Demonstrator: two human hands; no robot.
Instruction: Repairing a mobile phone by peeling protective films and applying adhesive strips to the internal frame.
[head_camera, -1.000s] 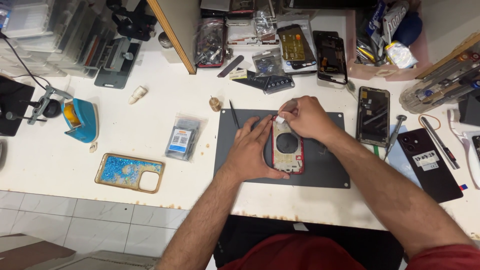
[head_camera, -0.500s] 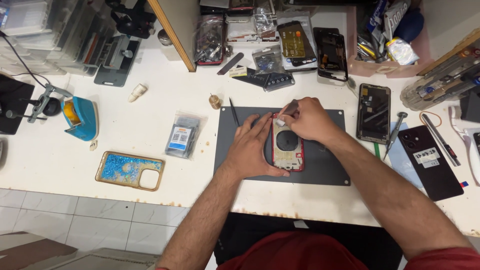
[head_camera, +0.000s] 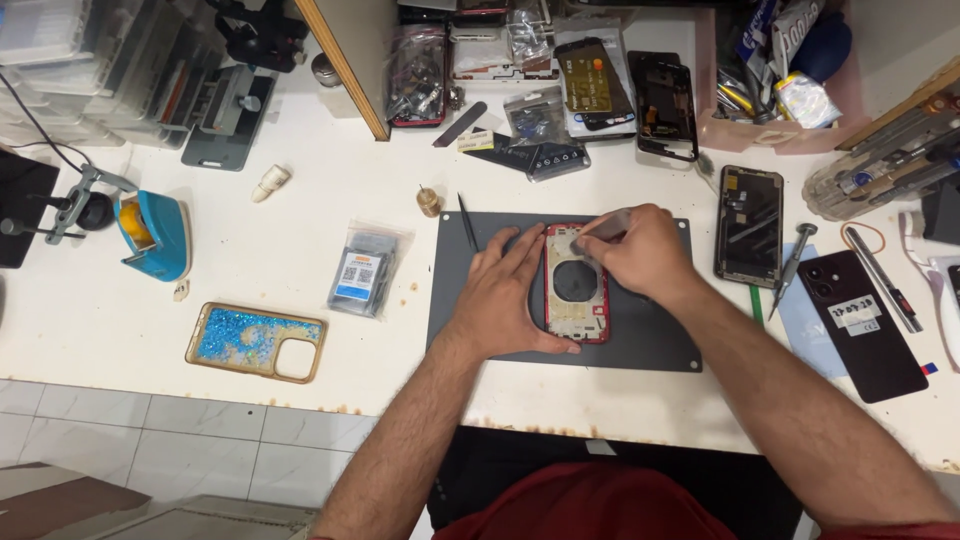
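On the grey mat of the tabletop, the left hand lies flat, grip open, bracing the red phone housing. The right hand pinches a thin tool at its top; steady pressure and small strokes suit this.

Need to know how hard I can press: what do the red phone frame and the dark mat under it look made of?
Red phone frame: looks like glossy painted metal around a pale inner plate with a round cutout; could be coated plastic. Dark mat: matte grey, flat and thin, probably silicone or rubber. The left hand pins the frame; the right hand works a thin tool at its top.
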